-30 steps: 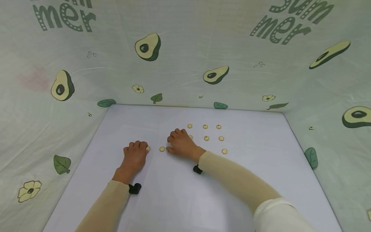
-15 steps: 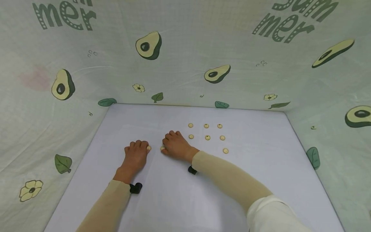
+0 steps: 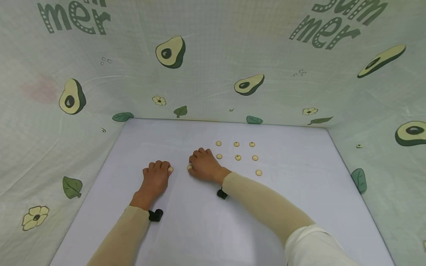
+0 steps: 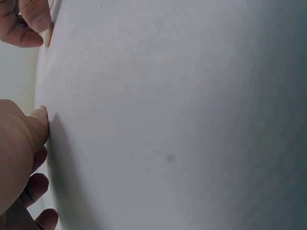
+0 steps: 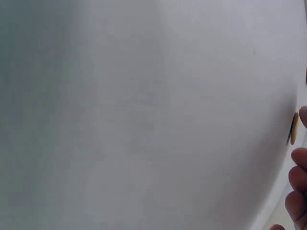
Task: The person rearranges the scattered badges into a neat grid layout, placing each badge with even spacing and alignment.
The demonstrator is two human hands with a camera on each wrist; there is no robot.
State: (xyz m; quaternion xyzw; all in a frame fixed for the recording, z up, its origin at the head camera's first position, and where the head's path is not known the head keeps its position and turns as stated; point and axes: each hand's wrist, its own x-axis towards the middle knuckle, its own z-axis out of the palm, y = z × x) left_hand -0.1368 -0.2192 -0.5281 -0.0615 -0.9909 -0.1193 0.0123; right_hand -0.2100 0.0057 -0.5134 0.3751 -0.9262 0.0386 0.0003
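Observation:
In the head view, my left hand rests low on the white table with curled fingers, its thumb and forefinger at a small round pale-yellow button. Just right of it my right hand pinches another such button at thumb and fingertips. The left wrist view catches this second button edge-on under the right hand's fingers; the left hand's button is mostly hidden behind its thumb. From the right wrist, a tilted button shows beside the right hand's fingers, close over the tabletop.
Several similar buttons lie in loose rows beyond and right of my right hand, among them a back one, a middle one and a lone front one. A cloth printed with avocados surrounds the white table.
My right hand has moved left to the second button, pinched it and shifted it slightly right and away. The left hand has stayed at its button.

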